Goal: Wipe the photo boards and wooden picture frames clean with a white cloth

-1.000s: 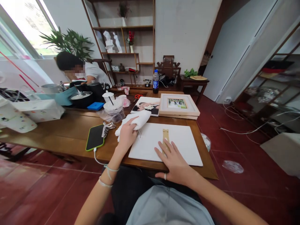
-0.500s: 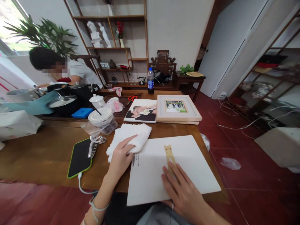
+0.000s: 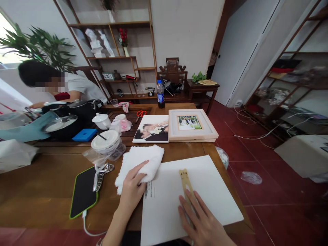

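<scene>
My left hand (image 3: 133, 188) has its fingers bent over a folded white towel (image 3: 152, 160) on the table, the thumb beside the board's left edge. A white board (image 3: 164, 205) with small dark print near its left edge extends over the table's near edge. My right hand (image 3: 202, 218) lies on the board with its fingers stretched out along a yellowish strip (image 3: 185, 177). The strip's far end has small ears and dark dots like an animal face; its lower part is hidden by my fingers. My right thumb is mostly hidden.
Behind the board are a framed photo (image 3: 174, 131) and an unframed photo panel (image 3: 156, 136). To the left are a phone (image 3: 83, 194) on a cable, a lidded tub (image 3: 106, 141) and a blue box (image 3: 84, 135). A bottle (image 3: 160, 95) stands farther back. Another person (image 3: 82, 85) sits at far left.
The view has tilted up and shifted slightly, so things sit lower in the picture. My left hand stays on the towel, and my right hand stays over the strip.
</scene>
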`<action>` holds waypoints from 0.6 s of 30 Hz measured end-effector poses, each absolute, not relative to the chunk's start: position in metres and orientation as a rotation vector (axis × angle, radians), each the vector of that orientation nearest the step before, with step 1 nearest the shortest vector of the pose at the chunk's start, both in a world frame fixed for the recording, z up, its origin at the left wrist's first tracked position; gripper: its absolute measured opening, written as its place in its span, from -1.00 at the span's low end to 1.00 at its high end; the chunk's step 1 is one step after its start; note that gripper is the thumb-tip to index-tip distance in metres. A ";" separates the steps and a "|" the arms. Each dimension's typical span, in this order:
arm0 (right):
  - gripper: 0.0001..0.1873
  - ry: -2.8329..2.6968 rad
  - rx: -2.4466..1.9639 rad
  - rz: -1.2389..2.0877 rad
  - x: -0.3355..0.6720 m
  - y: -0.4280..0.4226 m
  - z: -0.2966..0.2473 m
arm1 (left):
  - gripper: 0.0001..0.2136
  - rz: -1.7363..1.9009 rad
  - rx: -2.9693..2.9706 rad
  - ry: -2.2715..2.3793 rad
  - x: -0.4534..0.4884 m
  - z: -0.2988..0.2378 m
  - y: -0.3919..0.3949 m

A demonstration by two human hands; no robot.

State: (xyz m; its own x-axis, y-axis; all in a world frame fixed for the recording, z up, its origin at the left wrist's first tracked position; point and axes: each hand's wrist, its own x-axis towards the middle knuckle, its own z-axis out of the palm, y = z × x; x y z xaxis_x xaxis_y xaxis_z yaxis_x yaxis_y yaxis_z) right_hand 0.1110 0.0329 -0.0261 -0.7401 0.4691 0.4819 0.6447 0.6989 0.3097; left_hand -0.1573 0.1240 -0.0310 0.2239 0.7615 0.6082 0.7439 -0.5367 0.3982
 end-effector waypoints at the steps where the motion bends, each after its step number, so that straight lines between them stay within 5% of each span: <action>1: -0.55 -2.538 -0.874 -0.653 0.111 0.032 -0.026 | -0.76 1.238 2.423 1.507 -0.157 -0.031 0.124; 18: -0.38 -2.549 -0.903 -0.551 0.113 0.029 -0.047 | -0.87 1.262 2.502 1.617 -0.167 -0.035 0.132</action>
